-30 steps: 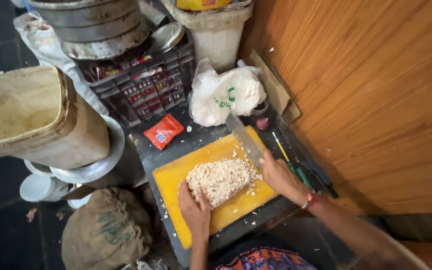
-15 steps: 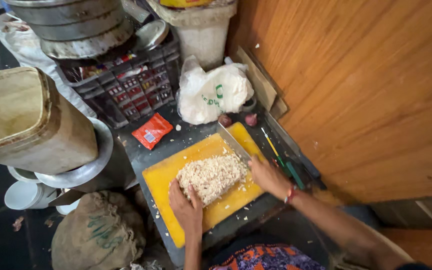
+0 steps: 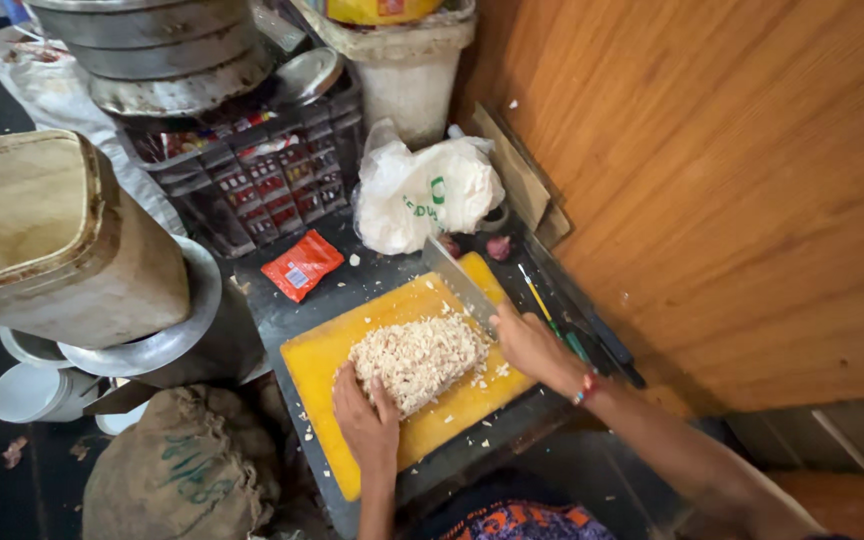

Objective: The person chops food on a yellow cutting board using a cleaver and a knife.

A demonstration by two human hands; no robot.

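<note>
A yellow cutting board (image 3: pixel 324 362) lies on a dark tray, with a heap of finely chopped pale food (image 3: pixel 417 360) in its middle. My left hand (image 3: pixel 364 420) lies flat with its fingers against the near edge of the heap. My right hand (image 3: pixel 530 347) grips the handle of a broad knife (image 3: pixel 459 281), whose blade is raised at the heap's far right side and points away from me. Small chopped bits are scattered over the board.
A small red packet (image 3: pixel 301 265) lies on the tray past the board. Behind it are a white plastic bag (image 3: pixel 422 193), a dark crate (image 3: pixel 257 175), stacked metal pots (image 3: pixel 167 50) and a white bucket. A tan canister (image 3: pixel 47 240) and burlap sack (image 3: pixel 187 470) stand left. Wooden wall (image 3: pixel 712 170) right.
The view has shifted a little. My right hand has kept the knife at the heap's far right side while my left hand stays against the heap's near edge.
</note>
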